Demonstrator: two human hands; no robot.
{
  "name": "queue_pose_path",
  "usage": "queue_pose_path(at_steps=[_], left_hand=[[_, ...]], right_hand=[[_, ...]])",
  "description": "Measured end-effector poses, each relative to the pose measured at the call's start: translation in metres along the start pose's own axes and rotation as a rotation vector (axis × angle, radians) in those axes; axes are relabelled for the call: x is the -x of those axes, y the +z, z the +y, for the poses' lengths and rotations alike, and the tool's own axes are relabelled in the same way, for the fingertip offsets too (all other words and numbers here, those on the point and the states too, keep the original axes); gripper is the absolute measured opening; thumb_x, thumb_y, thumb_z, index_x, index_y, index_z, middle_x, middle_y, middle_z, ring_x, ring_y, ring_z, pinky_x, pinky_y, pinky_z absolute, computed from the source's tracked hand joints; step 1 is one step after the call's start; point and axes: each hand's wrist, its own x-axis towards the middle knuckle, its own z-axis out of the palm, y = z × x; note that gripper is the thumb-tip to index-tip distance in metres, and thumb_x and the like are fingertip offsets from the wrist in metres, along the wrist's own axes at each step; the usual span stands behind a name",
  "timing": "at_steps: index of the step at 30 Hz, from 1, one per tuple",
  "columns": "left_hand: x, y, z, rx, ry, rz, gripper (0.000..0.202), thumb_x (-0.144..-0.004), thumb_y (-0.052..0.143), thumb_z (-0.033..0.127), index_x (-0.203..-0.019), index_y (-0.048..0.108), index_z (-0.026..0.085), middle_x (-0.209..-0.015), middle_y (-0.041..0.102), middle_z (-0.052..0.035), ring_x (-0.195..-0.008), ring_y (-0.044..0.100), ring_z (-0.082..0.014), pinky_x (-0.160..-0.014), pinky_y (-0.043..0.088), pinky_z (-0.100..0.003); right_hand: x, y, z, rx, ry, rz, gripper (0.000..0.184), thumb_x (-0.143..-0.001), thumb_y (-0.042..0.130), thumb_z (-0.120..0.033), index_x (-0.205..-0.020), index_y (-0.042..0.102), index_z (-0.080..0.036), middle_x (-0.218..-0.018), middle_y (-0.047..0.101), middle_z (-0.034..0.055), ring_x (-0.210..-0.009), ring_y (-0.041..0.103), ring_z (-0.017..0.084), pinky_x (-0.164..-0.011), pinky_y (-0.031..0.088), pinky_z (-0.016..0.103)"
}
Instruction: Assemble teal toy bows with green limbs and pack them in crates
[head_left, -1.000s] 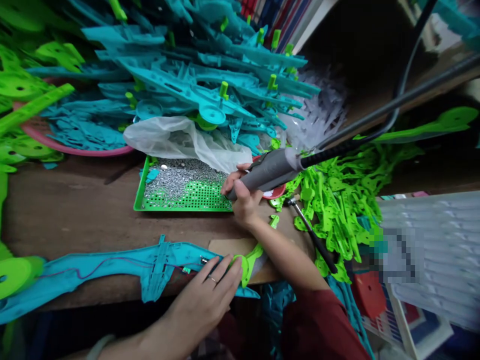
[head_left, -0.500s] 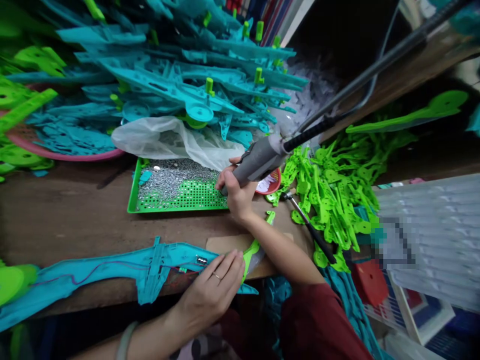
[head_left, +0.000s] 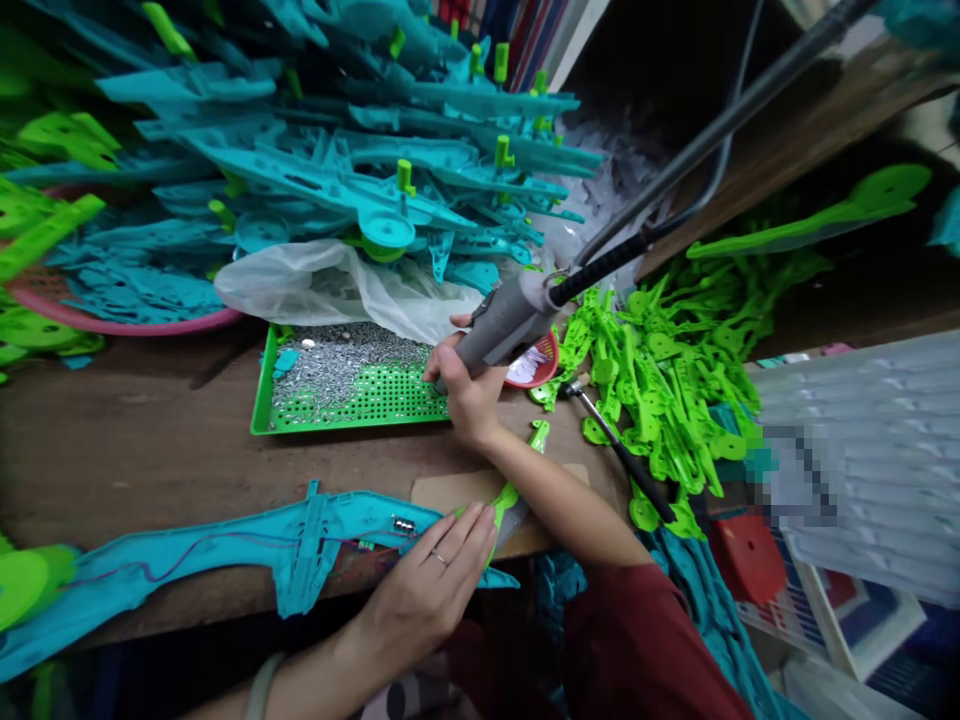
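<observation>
My right hand (head_left: 472, 395) is wrapped round a grey electric screwdriver (head_left: 506, 315), whose black cable rises to the upper right. The tool is over the right end of a green perforated tray (head_left: 360, 425) of small metal screws (head_left: 322, 370); its tip is hidden. My left hand (head_left: 442, 565) lies flat with outstretched fingers across the right end of a long blue plastic shell (head_left: 217, 545) and a bright green plastic piece (head_left: 506, 497). A thin wire runs along the shell, and a small metallic part (head_left: 403, 525) sits in it near my fingers. What lies beneath my palm is hidden.
Blue plastic parts (head_left: 330, 160) are piled at the back, with a clear bag (head_left: 330, 285) before them. Green parts (head_left: 652, 370) heap up on the right, beside a hammer-like black-handled tool (head_left: 626, 460). A red basket (head_left: 536, 365) holds white pieces.
The whole view has shifted slightly. My right hand keeps its hold on the screwdriver near the tray, and my left hand stays on the plastic parts.
</observation>
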Motion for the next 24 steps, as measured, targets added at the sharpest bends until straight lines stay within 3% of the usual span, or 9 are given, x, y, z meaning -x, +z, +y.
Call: queue_pose_path(at_steps=[4,8,11,14,24], left_hand=[[0.01,-0.009,0.0,-0.009,0.022,0.0,0.048,-0.094,0.037,0.008,-0.136,0.059,0.0,-0.146,0.056,-0.0196,-0.133,0.056,-0.0332,-0.125,0.023,-0.05],[0.019,-0.013,-0.002,0.015,0.026,-0.02,0.049,-0.095,0.037,0.01,-0.138,0.056,-0.002,-0.15,0.052,-0.0208,-0.136,0.053,-0.0348,-0.127,0.02,-0.05],[0.02,-0.011,-0.003,0.04,0.04,-0.004,0.049,-0.095,0.035,0.01,-0.137,0.056,-0.005,-0.149,0.052,-0.0226,-0.139,0.049,-0.0367,-0.127,0.021,-0.05],[0.019,-0.01,-0.004,0.059,0.045,-0.003,0.05,-0.096,0.033,0.011,-0.137,0.056,-0.006,-0.149,0.052,-0.0236,-0.142,0.044,-0.0385,-0.127,0.022,-0.05],[0.015,-0.016,-0.005,0.062,0.041,-0.03,0.048,-0.097,0.033,0.009,-0.135,0.057,-0.005,-0.148,0.053,-0.0223,-0.146,0.039,-0.0374,-0.127,0.022,-0.049]], right_hand=[[-0.002,-0.021,-0.05,-0.085,-0.086,0.089,0.028,-0.086,0.066,-0.042,-0.104,0.053,-0.025,-0.06,0.053,-0.0088,-0.049,0.055,0.011,-0.054,0.049,0.029],[0.007,-0.073,-0.088,-0.03,-0.224,0.22,0.022,-0.087,0.062,-0.033,-0.107,0.054,-0.028,-0.058,0.051,-0.0093,-0.046,0.051,0.011,-0.046,0.046,0.025],[0.021,-0.112,-0.082,0.095,-0.168,0.367,0.021,-0.086,0.061,-0.031,-0.106,0.055,-0.026,-0.058,0.052,-0.0087,-0.047,0.051,0.012,-0.048,0.047,0.026],[0.033,-0.133,-0.065,0.177,-0.064,0.453,0.023,-0.085,0.061,-0.036,-0.103,0.053,-0.025,-0.058,0.05,-0.0087,-0.047,0.051,0.012,-0.049,0.048,0.028],[0.043,-0.131,-0.049,0.16,0.002,0.41,0.028,-0.082,0.063,-0.042,-0.099,0.051,-0.025,-0.056,0.05,-0.0093,-0.045,0.049,0.012,-0.049,0.047,0.028]])
